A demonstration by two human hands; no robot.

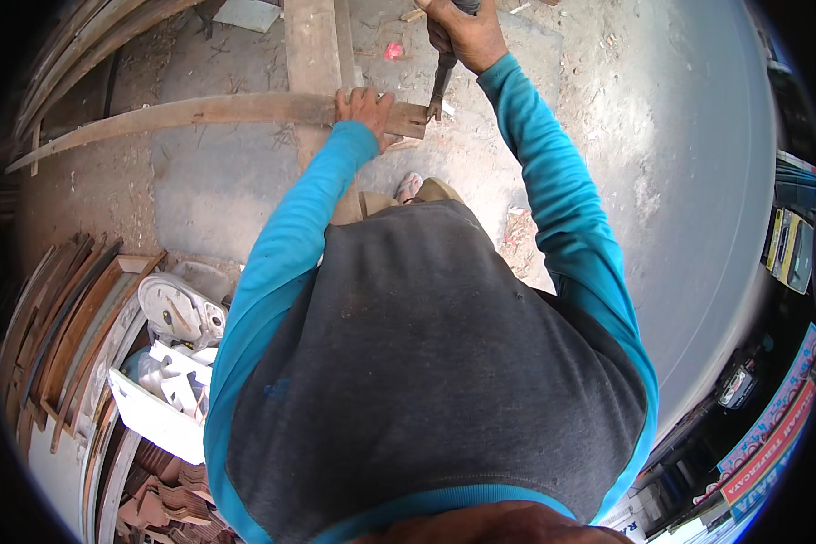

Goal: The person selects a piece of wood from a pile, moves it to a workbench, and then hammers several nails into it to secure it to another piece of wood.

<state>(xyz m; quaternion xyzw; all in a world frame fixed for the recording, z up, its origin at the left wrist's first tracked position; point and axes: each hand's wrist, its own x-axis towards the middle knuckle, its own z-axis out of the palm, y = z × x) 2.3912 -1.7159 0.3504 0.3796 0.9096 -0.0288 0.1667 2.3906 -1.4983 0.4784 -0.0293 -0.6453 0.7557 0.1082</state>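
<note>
His left hand presses flat on the long, stiff plank near its end, while the right hand clenches what looks like a hammer.

I see stacked wooden strips at lower left, a white plastic crate beside them, a grey circular saw, and a pink scrap on the ground.
</note>
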